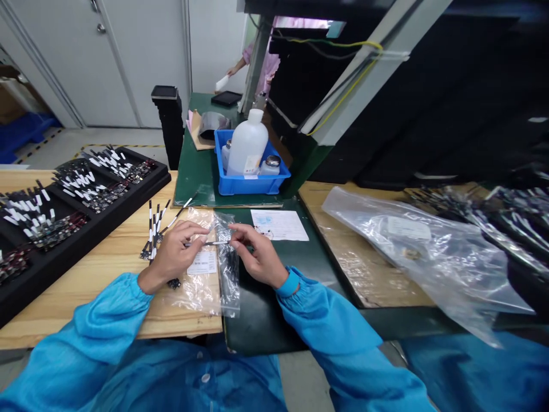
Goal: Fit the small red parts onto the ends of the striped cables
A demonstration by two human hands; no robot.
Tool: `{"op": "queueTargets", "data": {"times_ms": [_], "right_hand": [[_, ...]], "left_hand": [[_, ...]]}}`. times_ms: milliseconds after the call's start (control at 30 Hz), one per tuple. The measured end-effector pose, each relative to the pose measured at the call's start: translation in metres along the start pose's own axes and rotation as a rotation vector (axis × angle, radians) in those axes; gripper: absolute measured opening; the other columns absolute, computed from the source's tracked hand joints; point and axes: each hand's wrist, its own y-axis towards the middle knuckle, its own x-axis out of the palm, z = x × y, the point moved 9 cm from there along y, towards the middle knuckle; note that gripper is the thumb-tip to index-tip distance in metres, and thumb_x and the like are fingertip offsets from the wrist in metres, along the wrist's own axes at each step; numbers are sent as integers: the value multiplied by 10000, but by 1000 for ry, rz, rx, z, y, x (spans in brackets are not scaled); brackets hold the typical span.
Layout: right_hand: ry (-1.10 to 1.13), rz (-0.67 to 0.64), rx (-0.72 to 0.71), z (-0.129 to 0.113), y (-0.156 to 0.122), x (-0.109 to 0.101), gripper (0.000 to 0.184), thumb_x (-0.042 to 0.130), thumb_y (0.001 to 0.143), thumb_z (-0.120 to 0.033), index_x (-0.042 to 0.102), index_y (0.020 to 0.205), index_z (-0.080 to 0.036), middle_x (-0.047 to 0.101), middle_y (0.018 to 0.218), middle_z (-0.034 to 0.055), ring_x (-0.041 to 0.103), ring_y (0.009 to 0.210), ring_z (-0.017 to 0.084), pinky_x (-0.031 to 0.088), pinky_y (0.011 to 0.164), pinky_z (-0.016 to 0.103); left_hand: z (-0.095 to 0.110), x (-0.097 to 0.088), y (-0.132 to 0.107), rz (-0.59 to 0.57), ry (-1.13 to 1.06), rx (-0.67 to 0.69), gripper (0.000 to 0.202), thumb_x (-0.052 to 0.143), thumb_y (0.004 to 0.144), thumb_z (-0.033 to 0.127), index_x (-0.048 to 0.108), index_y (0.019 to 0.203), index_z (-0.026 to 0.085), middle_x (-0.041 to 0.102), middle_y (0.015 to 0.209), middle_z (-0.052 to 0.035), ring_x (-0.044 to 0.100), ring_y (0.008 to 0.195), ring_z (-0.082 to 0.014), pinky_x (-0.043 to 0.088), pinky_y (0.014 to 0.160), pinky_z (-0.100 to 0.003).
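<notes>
A thin black-and-white flex cable (212, 244) stretches between my two hands. My left hand (180, 247) pinches its left end, and my right hand (257, 256) has thumb and fingers closed on the other end. Beneath the hands lies a clear plastic bag (230, 286) with a white printed label (203, 263), across the seam of the wooden board and the green table. Beside my left hand is a loose bunch of similar flex cables (151, 232), partly hidden by that hand.
On the left stands a black compartment tray (128, 197) full of cables. A blue bin (253, 184) with a white bottle (249, 140) is ahead. Right of a paper sheet (285, 225), a large plastic bag (412, 240) lies on a board. A person's hand (233, 71) shows behind.
</notes>
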Motion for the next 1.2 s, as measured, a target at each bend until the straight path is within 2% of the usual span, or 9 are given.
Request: {"op": "queueTargets", "data": {"times_ms": [300, 467, 533, 633, 700, 833, 900, 1000, 1200], "right_hand": [[-78, -76, -164, -23, -1, 10, 288, 514, 978, -165, 601, 1247, -221, 679, 947, 70, 636, 851, 186, 538, 793, 339], [-167, -12, -256, -37, 1, 8, 385, 671, 906, -321, 596, 1263, -199, 653, 1169, 147, 598, 1067, 277, 515, 914, 465], [-224, 5, -270, -38, 1, 12, 354, 695, 895, -328, 619, 1214, -194, 674, 1109, 137, 604, 1028, 267, 518, 887, 445], [-279, 3, -280, -35, -1, 21, 122, 627, 945, -231, 666, 1055, -200, 699, 887, 74, 607, 824, 203, 515, 766, 360], [-285, 3, -291, -33, -3, 24, 81, 608, 952, -188, 675, 995, -199, 694, 823, 54, 592, 752, 181, 504, 723, 332], [-285, 39, -279, -29, -3, 18, 80, 614, 942, -168, 682, 968, -199, 698, 838, 57, 592, 750, 179, 504, 705, 322], [-283, 55, -271, -27, -2, 14, 81, 614, 940, -163, 685, 959, -198, 698, 835, 58, 590, 749, 180, 503, 697, 321], [-281, 75, -283, -27, -1, 11, 91, 617, 941, -163, 693, 980, -194, 696, 815, 58, 580, 738, 181, 497, 675, 316], [-266, 77, -280, -28, 0, 10, 95, 609, 940, -150, 692, 954, -194, 701, 795, 49, 581, 710, 172, 489, 664, 308]], "left_hand": [[0, 14, -5, -114, -158, -62, 148, 635, 909, 270, 706, 816, 179, 700, 848, -56, 634, 828, -188, 466, 762, -314], [-4, 16, -7, -122, -198, -115, 173, 632, 906, 280, 690, 787, 169, 680, 809, -46, 614, 770, -174, 451, 727, -300], [-4, 19, -8, -135, -226, -117, 177, 641, 903, 298, 707, 800, 170, 681, 808, -45, 612, 762, -170, 448, 717, -294], [0, 23, -9, -176, -252, -125, 196, 643, 901, 328, 728, 817, 173, 680, 805, -45, 612, 759, -171, 448, 720, -294], [2, 21, -8, -216, -242, -147, 216, 636, 900, 362, 735, 854, 176, 693, 842, -54, 620, 787, -182, 448, 722, -295], [0, 5, -13, -400, -15, -242, 287, 624, 882, 461, 713, 943, 195, 679, 792, -24, 599, 713, -180, 412, 640, -280], [-8, -8, -23, -501, 214, -301, 290, 647, 846, 490, 683, 873, 203, 634, 698, -1, 566, 638, -177, 363, 593, -279], [-24, -24, -40, -551, 489, -378, 275, 714, 756, 467, 618, 797, 213, 630, 712, -8, 569, 657, -200, 321, 590, -285], [-34, -18, -58, -614, 514, -459, 224, 680, 749, 396, 544, 782, 222, 613, 745, 0, 563, 710, -210, 318, 616, -289]]}}
